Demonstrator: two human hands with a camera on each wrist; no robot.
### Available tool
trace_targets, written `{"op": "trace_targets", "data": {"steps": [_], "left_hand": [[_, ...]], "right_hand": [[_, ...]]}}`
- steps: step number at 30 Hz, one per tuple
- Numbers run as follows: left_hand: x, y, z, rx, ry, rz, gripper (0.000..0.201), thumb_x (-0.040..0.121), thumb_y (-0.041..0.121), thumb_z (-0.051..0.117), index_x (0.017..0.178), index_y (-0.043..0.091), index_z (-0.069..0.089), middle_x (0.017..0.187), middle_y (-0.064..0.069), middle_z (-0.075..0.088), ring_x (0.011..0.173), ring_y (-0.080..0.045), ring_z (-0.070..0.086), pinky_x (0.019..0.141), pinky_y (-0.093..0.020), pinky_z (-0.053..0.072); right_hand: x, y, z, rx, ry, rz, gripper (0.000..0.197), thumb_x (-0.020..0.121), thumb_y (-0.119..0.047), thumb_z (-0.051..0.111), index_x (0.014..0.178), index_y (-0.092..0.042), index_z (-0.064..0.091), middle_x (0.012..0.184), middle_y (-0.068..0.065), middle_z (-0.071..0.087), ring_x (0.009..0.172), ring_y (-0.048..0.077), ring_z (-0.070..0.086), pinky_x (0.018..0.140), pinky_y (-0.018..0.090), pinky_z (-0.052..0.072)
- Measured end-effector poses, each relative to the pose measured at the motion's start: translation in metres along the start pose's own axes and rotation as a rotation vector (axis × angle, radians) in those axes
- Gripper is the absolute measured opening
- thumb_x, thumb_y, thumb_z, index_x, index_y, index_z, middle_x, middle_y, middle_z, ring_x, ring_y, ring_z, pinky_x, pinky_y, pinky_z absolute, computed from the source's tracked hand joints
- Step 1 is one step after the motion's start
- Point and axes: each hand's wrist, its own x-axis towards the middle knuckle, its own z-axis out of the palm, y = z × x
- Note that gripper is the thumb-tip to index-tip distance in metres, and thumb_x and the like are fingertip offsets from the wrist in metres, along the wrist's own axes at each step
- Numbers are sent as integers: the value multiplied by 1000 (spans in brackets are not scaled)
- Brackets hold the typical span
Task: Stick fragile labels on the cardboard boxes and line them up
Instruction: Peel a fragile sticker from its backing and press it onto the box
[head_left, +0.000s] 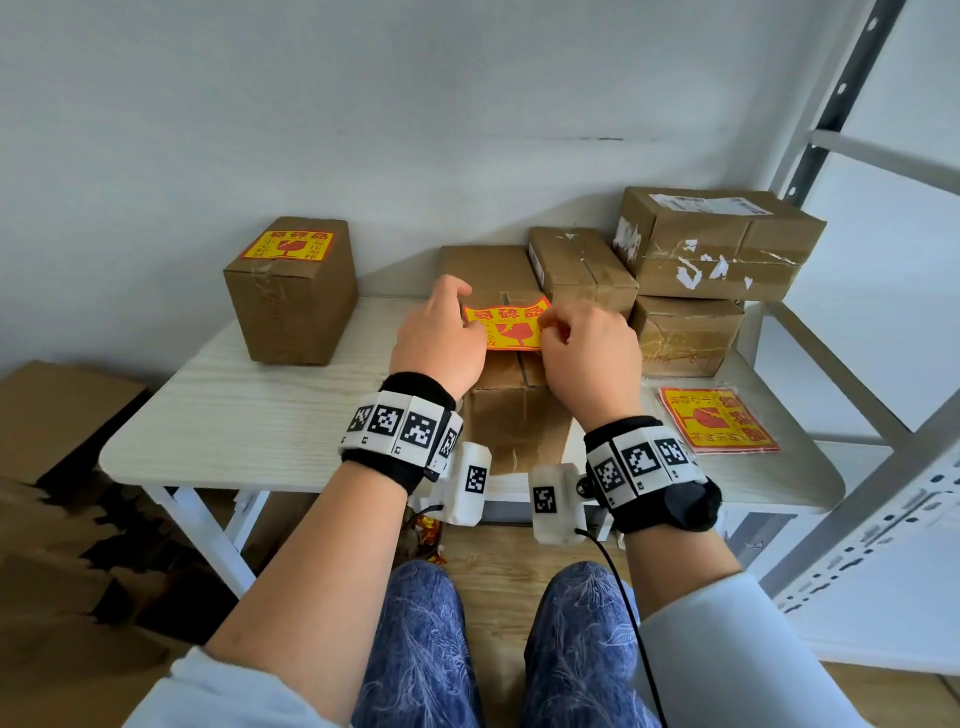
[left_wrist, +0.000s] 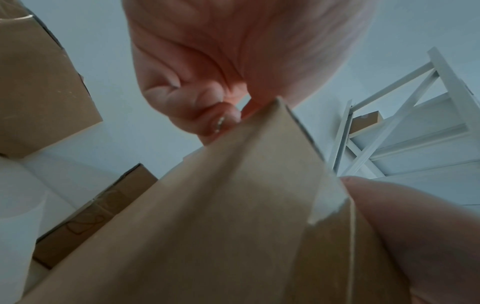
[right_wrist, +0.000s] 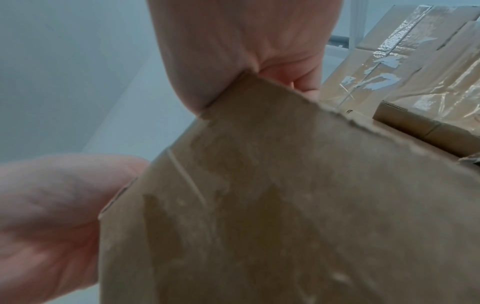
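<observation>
A red and yellow fragile label (head_left: 511, 326) lies over the top of the middle cardboard box (head_left: 514, 421), which stands at the table's front. My left hand (head_left: 457, 317) pinches the label's left edge and my right hand (head_left: 553, 322) pinches its right edge, fingers curled. The label's far edge curls up slightly. In the left wrist view, curled fingers (left_wrist: 223, 121) sit at the box's (left_wrist: 233, 226) upper corner. The right wrist view shows my right hand (right_wrist: 246, 61) above the same box (right_wrist: 285, 205). Far left stands a box (head_left: 293, 306) with a label (head_left: 288, 245) stuck on top.
A stack of spare labels (head_left: 719, 421) lies on the white table (head_left: 234, 415) at the right. Several unlabelled boxes (head_left: 717, 244) are piled at the back right against the wall. A metal shelf frame (head_left: 857, 291) stands to the right. Flattened cardboard (head_left: 57, 467) sits on the floor, left.
</observation>
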Motion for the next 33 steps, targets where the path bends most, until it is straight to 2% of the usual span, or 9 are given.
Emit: {"op": "trace_targets", "data": {"steps": [7, 11, 15, 20, 24, 26, 28, 30, 33], "left_hand": [[0, 7, -3, 131, -65, 37, 28, 96, 19, 44, 121, 23, 58, 105, -6, 64, 97, -27, 60, 76, -36, 48], [0, 10, -9, 258, -122, 66, 31, 97, 19, 41, 121, 21, 59, 120, -5, 64, 110, -27, 57, 90, -39, 49], [-1, 12, -13, 344, -208, 91, 32, 97, 22, 41, 125, 24, 56, 122, -6, 63, 109, -30, 57, 91, -42, 49], [-5, 3, -9, 394, -271, 121, 36, 102, 27, 37, 137, 29, 44, 117, -9, 65, 100, -33, 61, 87, -46, 53], [-4, -4, -8, 420, -316, 100, 42, 105, 32, 30, 146, 34, 36, 130, -15, 53, 112, -37, 56, 96, -46, 47], [0, -5, -9, 388, -332, 104, 43, 105, 30, 30, 148, 32, 36, 143, -14, 40, 126, -37, 48, 105, -46, 41], [1, -5, -7, 298, -370, 114, 44, 107, 26, 28, 151, 26, 34, 159, -10, 25, 142, -30, 33, 115, -40, 30], [-2, -5, -5, 179, -391, 73, 46, 108, 26, 26, 154, 22, 28, 164, -6, 15, 149, -22, 21, 118, -32, 21], [-9, -5, -2, 21, -359, -25, 49, 108, 31, 26, 157, 23, 21, 163, -4, 21, 148, -21, 25, 119, -31, 23]], "right_hand": [[0, -1, -3, -48, -33, 13, 25, 90, -16, 48, 96, -16, 73, 97, 6, 70, 86, 28, 63, 72, 34, 52], [0, -1, -2, -64, -76, 44, 25, 89, -20, 50, 99, -20, 72, 95, 5, 70, 86, 28, 62, 72, 33, 51], [0, 0, -1, -66, -103, 63, 26, 89, -22, 49, 103, -24, 71, 92, 7, 70, 85, 30, 64, 73, 36, 55], [1, 5, -6, -70, -143, 101, 31, 92, -18, 47, 111, -29, 69, 105, 10, 70, 93, 34, 65, 77, 38, 55], [2, 9, -9, -106, -186, 109, 32, 100, -23, 45, 125, -26, 64, 119, 12, 64, 107, 36, 61, 82, 36, 47], [6, 11, -3, -78, -247, 90, 38, 102, -25, 42, 137, -25, 56, 135, 15, 52, 121, 37, 52, 99, 41, 44], [10, 13, 3, 19, -371, 93, 44, 105, -30, 37, 148, -25, 43, 148, 17, 42, 135, 37, 41, 113, 44, 34], [11, 13, 6, 161, -492, 147, 48, 107, -35, 31, 154, -26, 30, 154, 15, 39, 141, 33, 36, 117, 41, 28], [11, 14, 6, 268, -560, 226, 52, 107, -41, 27, 157, -31, 18, 158, 11, 34, 144, 32, 34, 117, 38, 25]]}}
